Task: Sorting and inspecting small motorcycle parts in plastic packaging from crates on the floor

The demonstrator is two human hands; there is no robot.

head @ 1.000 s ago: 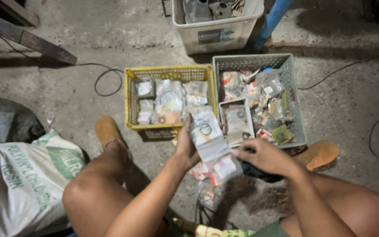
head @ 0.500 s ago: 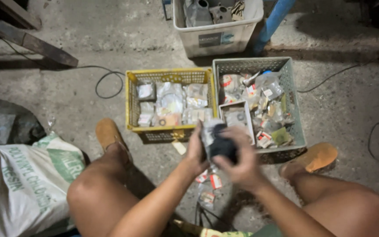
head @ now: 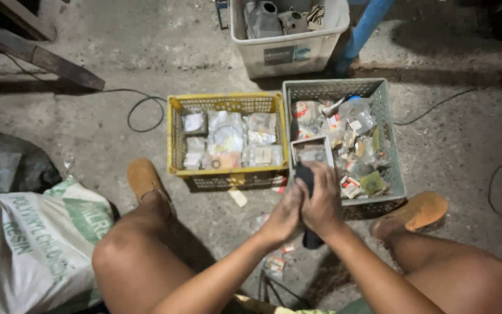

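Both hands meet in front of the person's knees, just at the near rim of the grey crate (head: 388, 136). The left hand (head: 284, 216) and the right hand (head: 322, 200) are pressed together around a dark, flat object (head: 307, 174); its upper end shows above the fingers and a lower end pokes out beneath the right wrist, so both hands are closed on it. What kind of object it is cannot be told.

The grey crate holds a jumble of small packets, clear bags and little boxes, with a small white open box (head: 311, 149) in its near left corner, just beyond the fingertips. Touching its left side stands a yellow crate (head: 173, 135) filled with flat clear bags of small parts. Beyond both, a white plastic tub (head: 289, 53) holds grey metal pieces, and a blue pipe (head: 364, 29) slants beside it.

On the concrete floor (head: 460, 139) a few loose packets (head: 275, 265) lie between the person's legs. Tan shoes sit on either side: one (head: 143, 179) left of the yellow crate, one (head: 420, 211) by the grey crate's near right corner. A white printed sack (head: 30, 244) lies at far left, and black cable (head: 144, 110) loops across the floor
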